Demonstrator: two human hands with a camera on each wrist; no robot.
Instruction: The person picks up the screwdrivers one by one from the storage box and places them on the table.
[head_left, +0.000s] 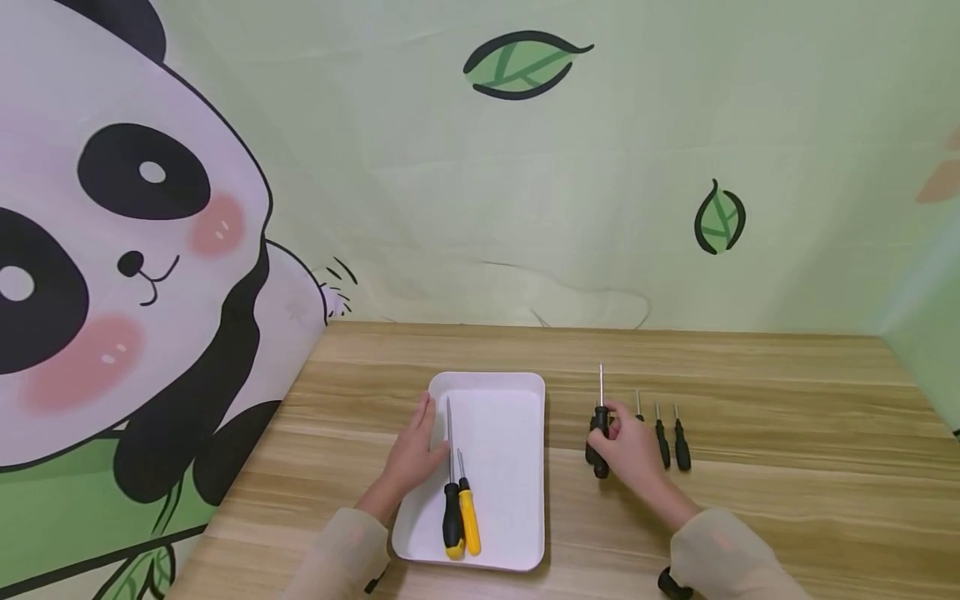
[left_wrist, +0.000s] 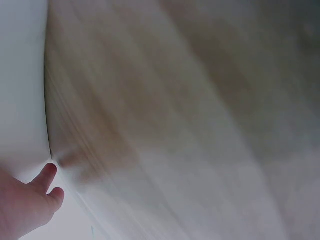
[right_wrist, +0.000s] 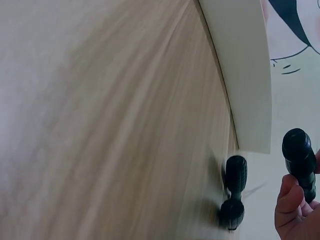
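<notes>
My right hand point(head_left: 633, 450) pinches a black-handled screwdriver point(head_left: 602, 446), its shaft pointing away from me. In the right wrist view the black handle point(right_wrist: 299, 157) is between thumb and fingers, raised off the table. To the right of that hand lie black screwdrivers point(head_left: 681, 446), one partly covered by the fingers; another dark handle shows just behind the held one. My left hand point(head_left: 411, 454) rests, fingers extended, on the left rim of a white tray point(head_left: 510, 475). Inside the tray lie a black-and-yellow screwdriver point(head_left: 452, 517) and a smaller yellow-handled screwdriver point(head_left: 469, 517), side by side.
The wooden table point(head_left: 787, 417) reaches back to a pale green printed backdrop point(head_left: 637, 125). A panda picture point(head_left: 187, 267) covers the left side. In the right wrist view, short black handles point(right_wrist: 236, 174) lie on the wood near the tray's side wall point(right_wrist: 245, 85).
</notes>
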